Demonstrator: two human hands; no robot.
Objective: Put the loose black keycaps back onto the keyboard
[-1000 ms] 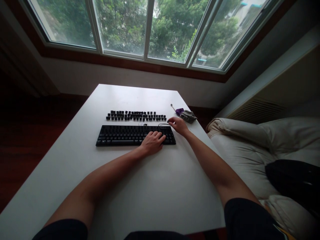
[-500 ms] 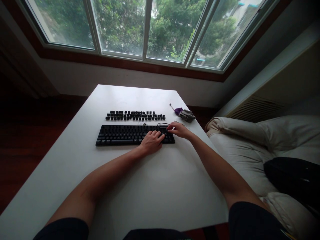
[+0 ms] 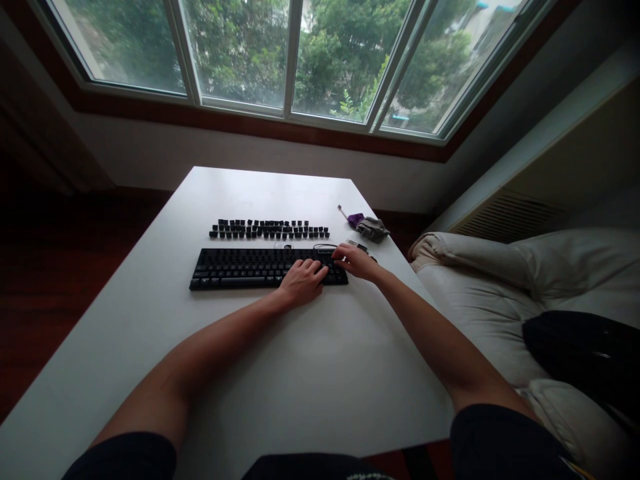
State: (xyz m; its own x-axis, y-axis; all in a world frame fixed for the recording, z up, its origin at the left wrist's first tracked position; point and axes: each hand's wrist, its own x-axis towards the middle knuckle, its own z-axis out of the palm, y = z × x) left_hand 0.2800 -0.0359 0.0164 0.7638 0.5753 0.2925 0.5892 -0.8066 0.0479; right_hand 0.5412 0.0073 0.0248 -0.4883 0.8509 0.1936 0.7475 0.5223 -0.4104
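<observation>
A black keyboard (image 3: 235,270) lies across the white table in front of me. My left hand (image 3: 303,280) rests on its right part, fingers stretched out over the keys. At the keyboard's right end, my right hand (image 3: 356,260) has thumb and fingers pinched together just above the keys; whatever may be between the fingertips is too small to make out. Behind the keyboard, loose black keycaps (image 3: 299,234) are set out in two rough rows. A small round clear item with something dark in it (image 3: 287,247) sits between them and the keyboard.
A thin cable (image 3: 324,245) loops behind the keyboard. Crumpled grey cloth (image 3: 373,228), a purple cloth (image 3: 355,219) and a thin white stick (image 3: 342,212) lie at the table's (image 3: 150,320) right edge. To the right is a pale sofa (image 3: 450,287) with a dark item (image 3: 585,353) on it.
The whole view has shifted slightly. My left hand stays on the keys, and my right hand keeps its pinch with hardly any movement; a little more shows behind its wrist.
</observation>
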